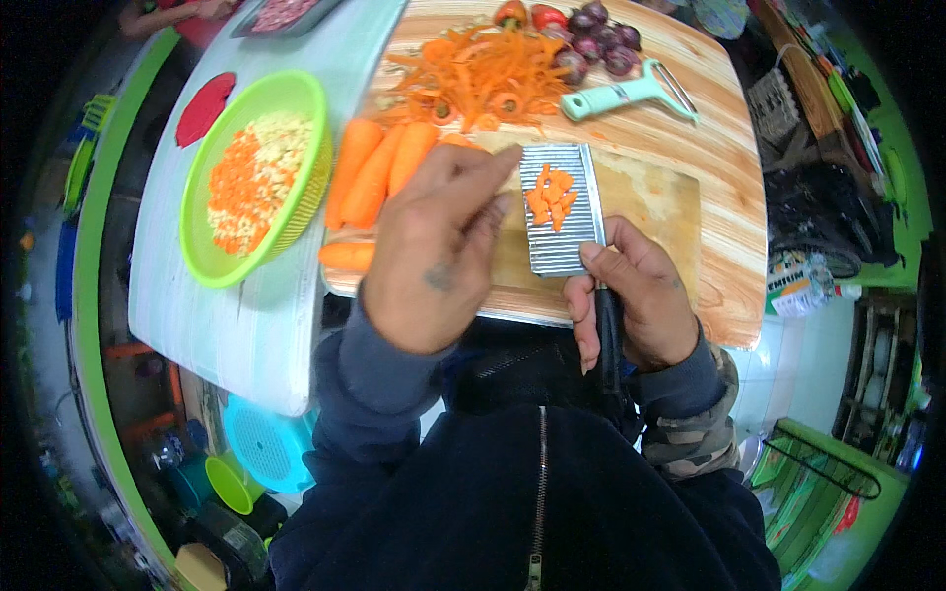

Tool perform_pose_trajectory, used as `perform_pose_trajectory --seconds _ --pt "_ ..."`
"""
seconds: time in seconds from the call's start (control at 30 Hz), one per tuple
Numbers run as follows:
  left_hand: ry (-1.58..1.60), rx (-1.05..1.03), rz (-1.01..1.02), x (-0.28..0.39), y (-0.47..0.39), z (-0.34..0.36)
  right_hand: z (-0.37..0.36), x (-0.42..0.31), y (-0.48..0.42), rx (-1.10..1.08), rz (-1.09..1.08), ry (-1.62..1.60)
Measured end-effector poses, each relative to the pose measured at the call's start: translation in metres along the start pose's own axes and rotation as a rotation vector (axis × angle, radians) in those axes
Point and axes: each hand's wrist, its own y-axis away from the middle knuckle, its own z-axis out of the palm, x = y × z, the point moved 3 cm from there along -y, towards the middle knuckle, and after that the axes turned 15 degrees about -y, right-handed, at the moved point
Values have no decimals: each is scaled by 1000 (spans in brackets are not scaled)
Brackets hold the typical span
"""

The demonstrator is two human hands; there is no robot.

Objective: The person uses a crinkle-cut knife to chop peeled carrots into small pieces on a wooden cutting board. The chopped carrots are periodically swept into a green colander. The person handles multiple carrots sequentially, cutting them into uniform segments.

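My right hand (647, 295) grips a crinkle cutter near the joint of its black handle (608, 332) and wavy metal blade (558, 255). The blade lies face up, with small diced carrot pieces (550, 193) resting on it. My left hand (440, 251) is at the blade's left edge, index finger at its upper corner; whether anything is between the fingertips is hidden. Below both hands is a wooden cutting board (658, 221). Several peeled carrots (377, 173) lie left of the board, partly covered by my left hand.
A green plastic colander (323, 148) holds diced carrot and pale chopped pieces. Carrot peelings (473, 74), red onions (591, 44), red peppers (510, 13) and a mint-green peeler (613, 96) lie at the back. A tray of minced meat (284, 15) stands far left, near another person's arm (162, 18).
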Motion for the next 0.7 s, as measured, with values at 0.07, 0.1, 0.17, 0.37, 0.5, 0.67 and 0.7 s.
perform_pose_trajectory --seconds 0.07,0.1,0.17,0.37,0.5,0.67,0.7 --pt "-79 194 62 -2 2 -33 22 -9 -7 -53 -4 26" --pt "-142 293 88 -6 6 -50 35 -11 -15 -94 -8 69" --pt "-285 455 148 -16 10 -82 65 -17 -28 -163 -26 145" --pt "-462 283 402 -42 -1 -124 177 -6 -103 -474 -76 498" --pt "-447 86 -149 -122 1 -131 199 14 -133 -496 93 438" --pt "-1155 -79 -425 -172 37 -153 178 15 -124 -412 85 360" --pt "-1122 -9 -380 -162 34 -151 170 10 -124 -417 66 346"
